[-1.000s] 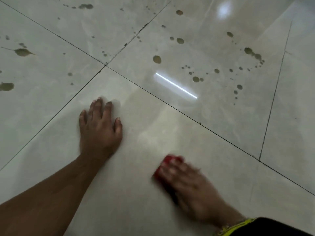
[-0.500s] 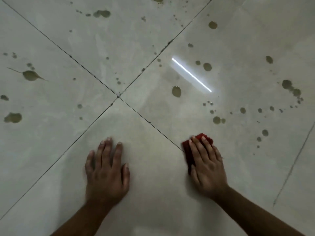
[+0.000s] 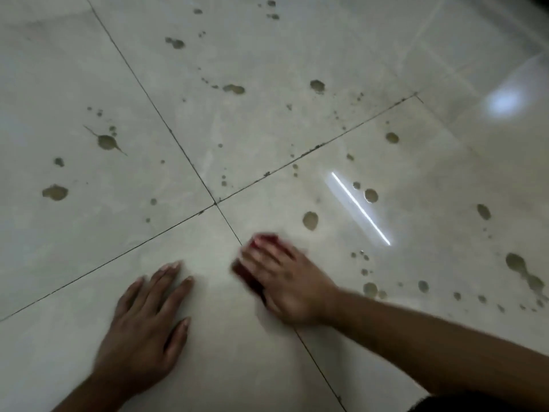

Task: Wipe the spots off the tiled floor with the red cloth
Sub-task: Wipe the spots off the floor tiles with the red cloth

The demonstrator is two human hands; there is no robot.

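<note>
Tiles (image 3: pixel 267 129) — glossy, pale, brown-spotted

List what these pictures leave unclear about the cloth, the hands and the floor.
- Red cloth, head view: mostly hidden under the right hand; its size and folds are unreadable, and motion blur smears its edges.
- Floor under both hands, head view: any spots beneath the left hand or the cloth are covered.
- Spots near the picture's edges, head view: cut off, so their full spread is unknown.
- Bright streak: the glare masks the tile there.
</note>
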